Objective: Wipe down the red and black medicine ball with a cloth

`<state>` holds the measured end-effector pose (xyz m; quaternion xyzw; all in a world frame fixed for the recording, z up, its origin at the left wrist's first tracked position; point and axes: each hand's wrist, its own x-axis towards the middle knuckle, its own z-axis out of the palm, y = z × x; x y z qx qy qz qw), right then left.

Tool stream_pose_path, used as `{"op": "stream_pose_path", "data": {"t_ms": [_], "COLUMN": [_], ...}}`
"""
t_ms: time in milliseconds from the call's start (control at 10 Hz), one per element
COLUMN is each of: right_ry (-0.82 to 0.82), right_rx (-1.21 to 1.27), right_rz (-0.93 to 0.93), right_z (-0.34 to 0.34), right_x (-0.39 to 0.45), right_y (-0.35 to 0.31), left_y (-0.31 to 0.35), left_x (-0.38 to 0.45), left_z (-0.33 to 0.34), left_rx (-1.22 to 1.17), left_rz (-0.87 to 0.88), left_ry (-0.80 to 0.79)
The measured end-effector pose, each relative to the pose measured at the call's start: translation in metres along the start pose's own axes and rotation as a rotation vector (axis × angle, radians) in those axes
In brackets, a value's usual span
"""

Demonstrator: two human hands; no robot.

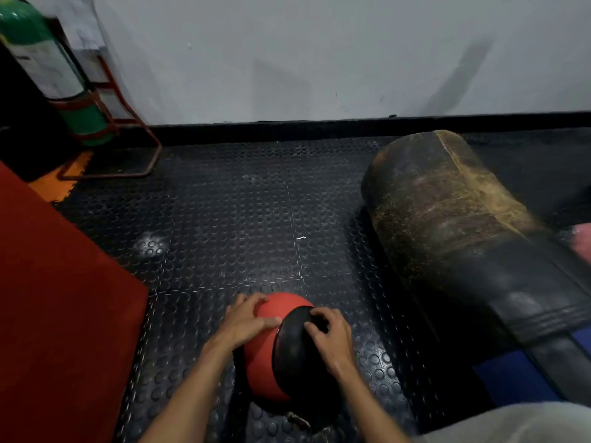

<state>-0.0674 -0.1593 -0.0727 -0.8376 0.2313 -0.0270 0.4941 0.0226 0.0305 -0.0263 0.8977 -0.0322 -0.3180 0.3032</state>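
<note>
Medicine ball (265, 356), red with a broad black band, is seen resting on the studded black rubber floor (224, 225), held between both hands low in the view. It is touched on its red upper left side by the left hand (246, 321), whose fingers are spread and bent over the curve. On the black band to the right, the right hand (331, 335) is laid with fingers curled against the surface; whether anything is held under them cannot be told. The hands are set apart, one on each side of the ball's top. Left of the left hand a red mat (57, 298) is spread. Right of the right hand and beyond it a worn dark punching bag (454, 225) is laid on its side. Far beyond the left hand, a green cylinder (51, 68) is kept in a red metal stand (128, 129) by the white wall (319, 52)
</note>
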Motion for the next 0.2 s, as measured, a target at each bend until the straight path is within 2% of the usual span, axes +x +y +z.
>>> {"op": "stream_pose_path", "data": {"t_ms": [100, 200], "right_ry": [0.049, 0.119], "right_rx": [-0.082, -0.142], "right_rz": [-0.005, 0.034], "right_z": [0.012, 0.019], "right_x": [0.006, 0.009], "right_y": [0.009, 0.011], "left_y": [-0.002, 0.002], "left_x": [0.022, 0.029], "left_z": [0.001, 0.012], "left_rx": [-0.027, -0.002], "left_rz": [0.043, 0.052], "left_ry": [-0.013, 0.041]}}
